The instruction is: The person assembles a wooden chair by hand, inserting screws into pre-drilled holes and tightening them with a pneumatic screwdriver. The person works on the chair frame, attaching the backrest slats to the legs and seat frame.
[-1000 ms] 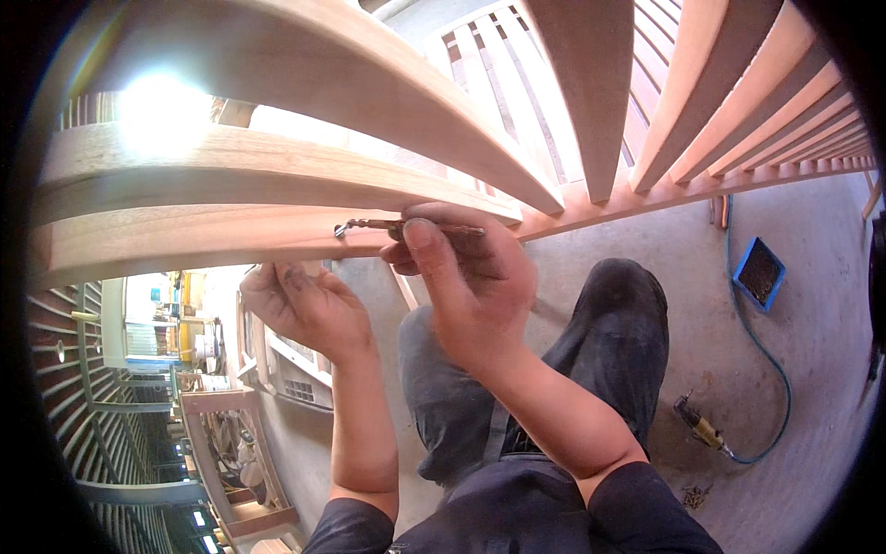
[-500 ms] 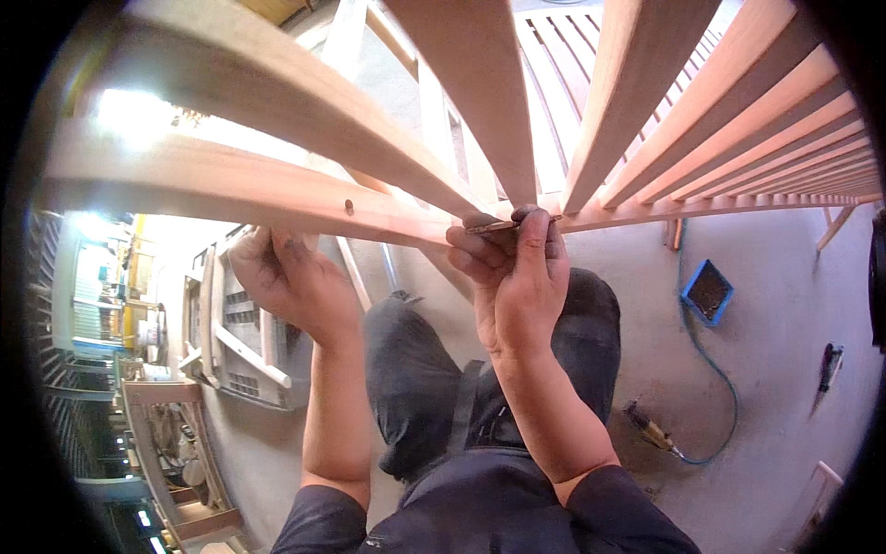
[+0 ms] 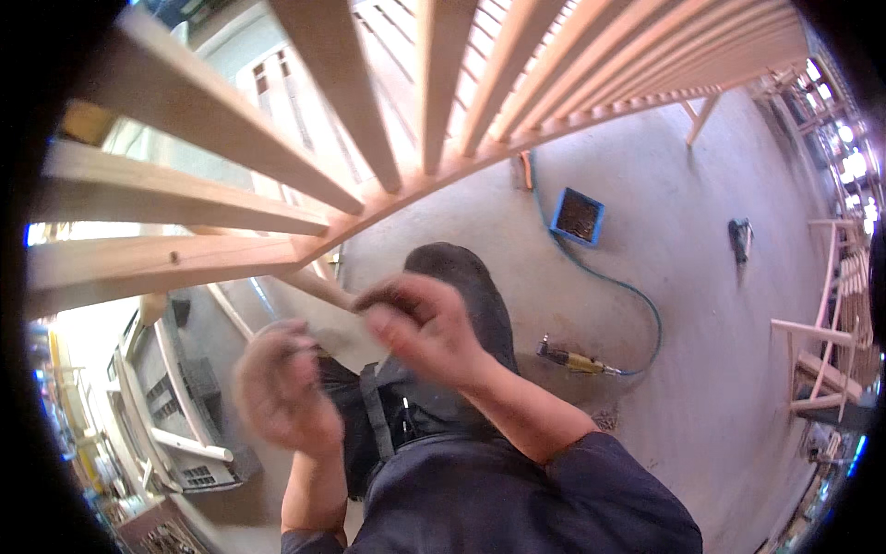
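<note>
A slatted frame of pale wood (image 3: 397, 189) spans the upper half of the view, its curved rail running from the left to the top right. Both hands have come away from it and hang below the rail, blurred by motion. My left hand (image 3: 277, 388) is curled, lower left. My right hand (image 3: 415, 328) is beside it, fingers bent, in front of my dark trouser knee (image 3: 471, 277). A pale flat patch (image 3: 337, 334) shows between the two hands; the blur hides whether either hand holds it.
On the concrete floor to the right are a blue box with dark contents (image 3: 577, 214), a blue-green hose (image 3: 646, 309) leading to a yellow air tool (image 3: 574, 360), and a dark tool (image 3: 741, 238). Wooden frames (image 3: 821, 355) stand at far right, white panels (image 3: 180, 420) at lower left.
Both hands have dropped from the wooden rail to in front of my knees and are moving fast. The view has swung right, showing more floor.
</note>
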Tool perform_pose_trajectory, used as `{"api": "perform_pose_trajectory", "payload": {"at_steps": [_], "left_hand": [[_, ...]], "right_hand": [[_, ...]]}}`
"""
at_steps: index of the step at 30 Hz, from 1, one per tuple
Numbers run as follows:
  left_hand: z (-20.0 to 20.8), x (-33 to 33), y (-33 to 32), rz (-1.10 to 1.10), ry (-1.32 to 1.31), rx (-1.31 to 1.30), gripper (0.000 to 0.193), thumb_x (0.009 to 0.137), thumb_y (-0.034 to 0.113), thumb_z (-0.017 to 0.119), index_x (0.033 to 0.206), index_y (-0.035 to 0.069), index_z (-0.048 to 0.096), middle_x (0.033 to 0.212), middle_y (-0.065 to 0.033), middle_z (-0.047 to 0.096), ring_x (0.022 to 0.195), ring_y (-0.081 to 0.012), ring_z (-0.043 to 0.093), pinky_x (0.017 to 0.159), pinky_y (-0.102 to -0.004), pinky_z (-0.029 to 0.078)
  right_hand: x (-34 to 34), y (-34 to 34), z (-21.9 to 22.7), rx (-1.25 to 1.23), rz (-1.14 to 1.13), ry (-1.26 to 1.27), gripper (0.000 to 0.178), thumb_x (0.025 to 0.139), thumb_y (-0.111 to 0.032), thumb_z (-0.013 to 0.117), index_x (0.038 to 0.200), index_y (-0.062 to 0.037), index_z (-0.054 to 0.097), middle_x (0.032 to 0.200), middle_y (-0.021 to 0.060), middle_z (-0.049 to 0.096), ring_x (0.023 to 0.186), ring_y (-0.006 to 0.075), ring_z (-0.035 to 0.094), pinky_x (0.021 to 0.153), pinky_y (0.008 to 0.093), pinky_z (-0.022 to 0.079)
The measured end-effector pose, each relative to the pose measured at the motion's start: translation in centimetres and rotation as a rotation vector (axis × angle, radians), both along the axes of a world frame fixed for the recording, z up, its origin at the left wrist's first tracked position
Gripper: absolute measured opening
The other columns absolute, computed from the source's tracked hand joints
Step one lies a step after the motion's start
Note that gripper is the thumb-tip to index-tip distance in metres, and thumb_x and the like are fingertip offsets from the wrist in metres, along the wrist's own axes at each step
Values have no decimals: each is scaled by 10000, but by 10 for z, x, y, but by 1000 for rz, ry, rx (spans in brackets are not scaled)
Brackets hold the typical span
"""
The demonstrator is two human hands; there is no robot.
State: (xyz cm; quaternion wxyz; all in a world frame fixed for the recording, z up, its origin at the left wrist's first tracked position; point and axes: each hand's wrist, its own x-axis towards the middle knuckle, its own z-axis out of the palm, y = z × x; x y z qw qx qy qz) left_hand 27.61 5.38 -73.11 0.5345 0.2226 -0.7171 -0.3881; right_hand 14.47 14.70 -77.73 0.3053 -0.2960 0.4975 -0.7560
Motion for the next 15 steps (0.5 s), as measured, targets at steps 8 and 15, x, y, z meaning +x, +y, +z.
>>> {"api": "perform_pose_trajectory", "payload": {"at_steps": [8,15], "left_hand": [[-42,-68,18,-432,-300,429,253,953,83,652,1180,-30,641,1034,-123,693,930,-195,676,857,-315,534],[-107,2,-72,-118,93,599,339,967,203,665,1240,43,544,1170,-108,640,1025,-200,633,904,-360,521]], "right_hand": [[-56,73,-43,245,-256,-20,87,953,-75,660,926,-5,704,850,41,677,760,120,596,700,274,496],[-236,194,-282,925,-825,272,424,942,-377,597,798,5,712,684,134,660,666,261,640,643,399,470]]}}
